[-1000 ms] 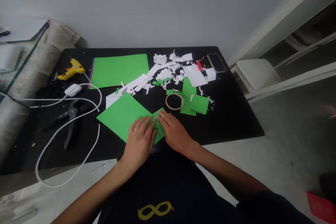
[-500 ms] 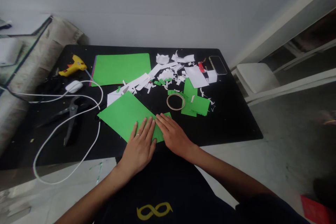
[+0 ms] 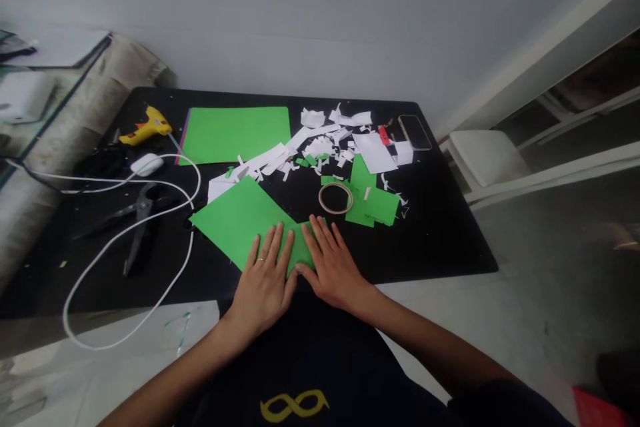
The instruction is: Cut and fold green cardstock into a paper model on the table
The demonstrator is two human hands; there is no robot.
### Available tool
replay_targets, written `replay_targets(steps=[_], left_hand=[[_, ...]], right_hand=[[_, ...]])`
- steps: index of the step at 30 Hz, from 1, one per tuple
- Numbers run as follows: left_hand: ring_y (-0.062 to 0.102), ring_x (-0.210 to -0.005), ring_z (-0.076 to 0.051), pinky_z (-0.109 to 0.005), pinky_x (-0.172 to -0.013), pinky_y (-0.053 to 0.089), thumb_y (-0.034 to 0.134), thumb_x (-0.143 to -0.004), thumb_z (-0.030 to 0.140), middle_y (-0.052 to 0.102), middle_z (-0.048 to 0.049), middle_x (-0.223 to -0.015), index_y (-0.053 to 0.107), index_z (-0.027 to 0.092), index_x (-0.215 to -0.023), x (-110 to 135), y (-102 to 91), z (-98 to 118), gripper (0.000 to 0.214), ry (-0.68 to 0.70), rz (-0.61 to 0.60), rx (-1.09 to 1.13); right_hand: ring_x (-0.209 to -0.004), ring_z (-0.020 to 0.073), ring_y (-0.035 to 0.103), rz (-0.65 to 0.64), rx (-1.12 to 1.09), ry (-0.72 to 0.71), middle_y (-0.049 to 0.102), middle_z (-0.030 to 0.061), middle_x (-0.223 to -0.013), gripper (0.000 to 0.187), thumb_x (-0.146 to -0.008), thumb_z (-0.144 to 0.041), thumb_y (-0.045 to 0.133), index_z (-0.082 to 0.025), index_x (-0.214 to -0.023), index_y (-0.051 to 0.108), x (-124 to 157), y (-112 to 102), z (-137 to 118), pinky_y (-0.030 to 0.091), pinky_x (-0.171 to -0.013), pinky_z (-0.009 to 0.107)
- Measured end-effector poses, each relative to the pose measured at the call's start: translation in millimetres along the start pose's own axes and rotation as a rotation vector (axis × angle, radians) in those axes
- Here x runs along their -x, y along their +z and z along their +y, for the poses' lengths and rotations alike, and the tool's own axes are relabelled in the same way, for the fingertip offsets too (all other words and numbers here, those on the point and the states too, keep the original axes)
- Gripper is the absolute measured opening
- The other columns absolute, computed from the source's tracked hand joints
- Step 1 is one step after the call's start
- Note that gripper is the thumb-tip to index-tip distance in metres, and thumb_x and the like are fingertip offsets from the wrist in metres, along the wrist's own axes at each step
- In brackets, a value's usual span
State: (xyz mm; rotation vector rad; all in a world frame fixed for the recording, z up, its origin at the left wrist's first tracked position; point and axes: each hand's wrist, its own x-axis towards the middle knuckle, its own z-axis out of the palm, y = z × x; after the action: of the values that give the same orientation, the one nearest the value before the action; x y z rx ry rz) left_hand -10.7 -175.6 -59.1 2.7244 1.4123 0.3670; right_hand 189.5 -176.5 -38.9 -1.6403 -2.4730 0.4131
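A large piece of green paper [image 3: 245,217] lies slantwise near the front edge of the black table [image 3: 425,233]. Flat on its lower right part rests my left hand [image 3: 265,273], fingers spread and a ring on one of them. Beside it, my right hand [image 3: 333,263] presses with outstretched fingers on the narrower green part at the right end. The two thumbs nearly meet at the paper's near edge. How the green parts join is covered by my hands. Just beyond my right hand is a ring-shaped roll of tape [image 3: 321,200].
White paper scraps [image 3: 320,147] and cut green pieces [image 3: 383,205] lie behind. A green sheet stack [image 3: 235,133], yellow glue gun [image 3: 150,125], scissors [image 3: 140,213] and looping white cable [image 3: 70,307] occupy the left. A phone [image 3: 415,132] sits at the back right, near a white stool [image 3: 487,157].
My right hand's fingers have spread and swung to point more straight ahead, its thumb now out toward my left hand. My left hand stays on the paper. The view has shifted slightly.
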Motion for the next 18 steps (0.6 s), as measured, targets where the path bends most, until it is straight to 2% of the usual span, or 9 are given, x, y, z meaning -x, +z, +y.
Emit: replay_targets(steps=[4,7,11,16,18], left_hand=[[0.023,-0.164,-0.036,-0.061,-0.130,0.023,0.043,-0.106,0.035,0.025,-0.0204,-0.176,0.017,0.013,-0.171,0,0.4,0,0.073,-0.003,0.001,-0.005],[0.023,-0.164,-0.037,-0.061,-0.130,0.023,0.045,-0.104,0.034,0.026,-0.0213,-0.175,0.023,0.010,-0.169,0,1.6,-2,0.073,0.021,0.006,-0.011],[0.024,-0.164,-0.036,-0.060,-0.132,0.021,0.048,-0.101,0.034,0.027,-0.0203,-0.175,0.026,0.009,-0.168,0,3.3,-2,0.075,0.020,0.017,0.006],[0.027,-0.163,-0.036,-0.060,-0.131,0.023,0.045,-0.104,0.035,0.029,-0.0206,-0.174,0.034,0.009,-0.165,-1,3.3,-1,0.067,0.000,0.018,-0.004],[0.028,-0.162,-0.037,-0.060,-0.130,0.025,0.044,-0.106,0.037,0.030,-0.0219,-0.174,0.037,0.008,-0.164,-2,3.0,-1,0.065,0.005,0.013,-0.017]], right_hand=[[-0.166,0.0375,0.013,0.047,-0.035,0.008,0.016,0.0263,-0.176,0.075,-0.109,-0.049,0.048,-0.006,-0.167,0.029,-9,-11,-7,0.021,-0.131,0.064],[-0.166,0.0341,0.012,0.060,-0.075,-0.093,0.018,0.0247,-0.176,0.071,-0.110,-0.045,0.045,-0.004,-0.166,0.029,-23,-16,-11,0.022,-0.133,0.060],[-0.166,0.0317,0.017,0.019,-0.084,-0.192,0.023,0.0223,-0.175,0.075,-0.109,-0.048,0.047,0.000,-0.164,0.030,-35,-8,-9,0.022,-0.134,0.055],[-0.165,0.0313,0.021,0.044,-0.031,-0.137,0.024,0.0180,-0.176,0.073,-0.110,-0.053,0.045,-0.010,-0.167,0.031,-33,2,6,0.025,-0.133,0.056],[-0.165,0.0315,0.022,0.064,-0.001,-0.084,0.025,0.0190,-0.176,0.073,-0.110,-0.055,0.044,-0.010,-0.166,0.033,-28,1,12,0.025,-0.133,0.056]])
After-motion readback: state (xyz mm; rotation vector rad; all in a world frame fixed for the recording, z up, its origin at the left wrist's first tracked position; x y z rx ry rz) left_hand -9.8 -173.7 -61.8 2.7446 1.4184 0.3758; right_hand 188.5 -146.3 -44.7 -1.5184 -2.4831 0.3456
